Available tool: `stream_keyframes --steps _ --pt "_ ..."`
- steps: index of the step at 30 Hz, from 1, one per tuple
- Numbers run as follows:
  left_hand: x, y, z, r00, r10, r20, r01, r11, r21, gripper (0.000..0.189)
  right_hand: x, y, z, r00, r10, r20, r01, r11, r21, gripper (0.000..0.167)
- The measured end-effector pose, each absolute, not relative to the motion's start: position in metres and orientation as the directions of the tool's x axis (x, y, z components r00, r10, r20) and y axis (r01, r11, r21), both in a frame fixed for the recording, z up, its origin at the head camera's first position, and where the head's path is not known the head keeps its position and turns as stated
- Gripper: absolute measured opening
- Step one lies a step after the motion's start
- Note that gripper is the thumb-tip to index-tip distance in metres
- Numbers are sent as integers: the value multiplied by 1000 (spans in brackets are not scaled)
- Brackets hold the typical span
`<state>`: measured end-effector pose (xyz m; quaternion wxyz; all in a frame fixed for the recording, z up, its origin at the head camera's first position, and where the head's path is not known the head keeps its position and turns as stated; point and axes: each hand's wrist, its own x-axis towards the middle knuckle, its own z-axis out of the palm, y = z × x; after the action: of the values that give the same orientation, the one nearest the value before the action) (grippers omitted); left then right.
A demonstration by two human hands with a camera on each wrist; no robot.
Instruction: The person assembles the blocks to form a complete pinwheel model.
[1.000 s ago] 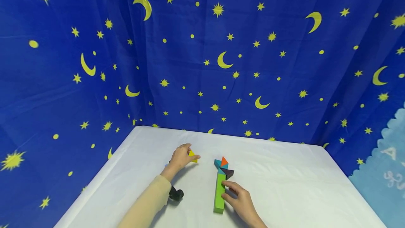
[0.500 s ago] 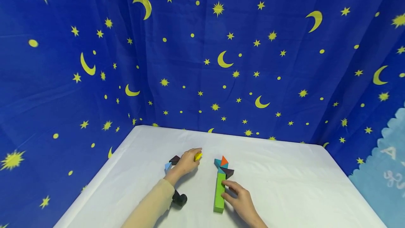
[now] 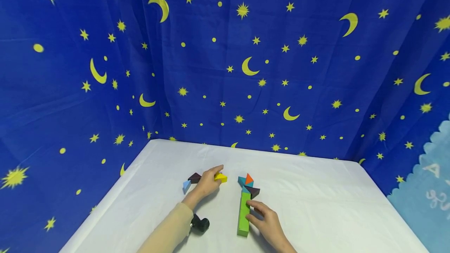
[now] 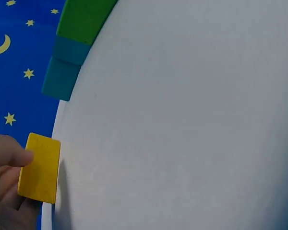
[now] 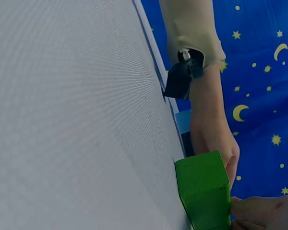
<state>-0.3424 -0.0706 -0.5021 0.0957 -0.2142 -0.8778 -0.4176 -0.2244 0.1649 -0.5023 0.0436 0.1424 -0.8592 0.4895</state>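
My left hand [image 3: 206, 184] holds a small yellow block [image 3: 221, 178] just above or at the white table, left of a row of blocks. In the left wrist view the thumb presses one face of the yellow block [image 4: 40, 167], with the fingers behind it. My right hand [image 3: 268, 223] rests beside a long green block [image 3: 243, 216], its fingertips touching the block's right side. At the green block's far end lie teal triangular blocks [image 3: 241, 181], an orange triangle [image 3: 249, 179] and a dark triangle [image 3: 253, 191]. The right wrist view shows the green block [image 5: 202, 177] end-on.
A dark triangular block [image 3: 194, 177] and a light blue one [image 3: 186, 186] lie left of my left hand. A black device [image 3: 200, 224] sits at the left wrist. Blue star-patterned cloth [image 3: 225, 69] rises behind the white table [image 3: 316, 206].
My left hand has moved right with the yellow block and turned it, uncovering the dark and light blue blocks on the left. The right hand and green block have stayed put.
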Motion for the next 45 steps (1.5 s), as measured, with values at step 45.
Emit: stream_keyframes --steps 45 --pt "-345 -25 -515 -839 426 340 507 379 774 55 -225 168 -503 -947 -239 217 -304 437 -847 41"
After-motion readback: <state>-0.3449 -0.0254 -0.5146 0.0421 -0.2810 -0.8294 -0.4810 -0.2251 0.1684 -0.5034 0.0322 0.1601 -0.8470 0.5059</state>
